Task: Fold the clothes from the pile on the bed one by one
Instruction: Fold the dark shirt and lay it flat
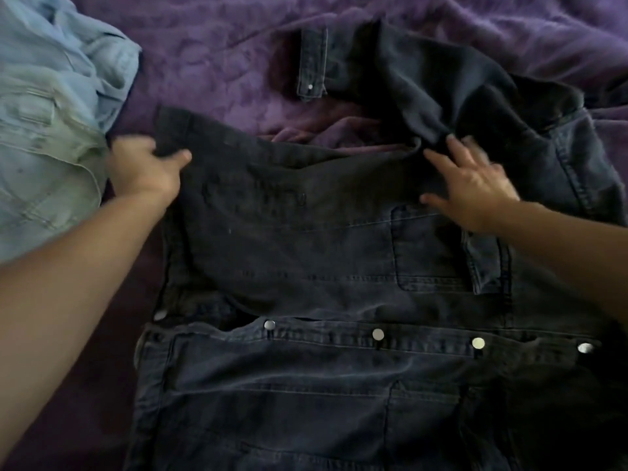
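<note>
A dark denim jacket (323,253) lies spread front-up on the bed, its row of metal snap buttons running across the lower middle. My left hand (146,168) grips the jacket's far left corner, the hem end, with the thumb on top. With fingers spread and straight, my right hand (472,188) presses flat on the jacket near the chest pocket. One sleeve (418,76) is bunched at the top right, its cuff lying toward the middle of the bed.
A light blue denim garment (51,107) lies crumpled at the left, touching my left hand's side. The purple blanket (217,56) covers the bed beyond the jacket.
</note>
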